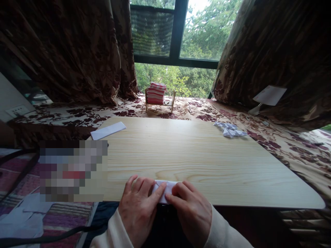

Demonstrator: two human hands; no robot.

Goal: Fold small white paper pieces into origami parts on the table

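Note:
A small piece of folded white paper (163, 197) lies at the front edge of the table, between my two hands. My left hand (138, 203) covers its left end, the thumb pressing on top and the other fingers bent over the far side. On the right end, my right hand (192, 208) pinches the paper with its thumb and curled fingers. My fingertips hide part of the folds and both ends.
The wooden table (186, 151) carries a flat white paper stack (108, 131) at the back left and a pile of folded paper pieces (229, 130) at the back right. Behind it stand a small rack (172, 103) with striped cloths (156, 93) and a white lamp (270, 95). A blurred-out patch covers the left.

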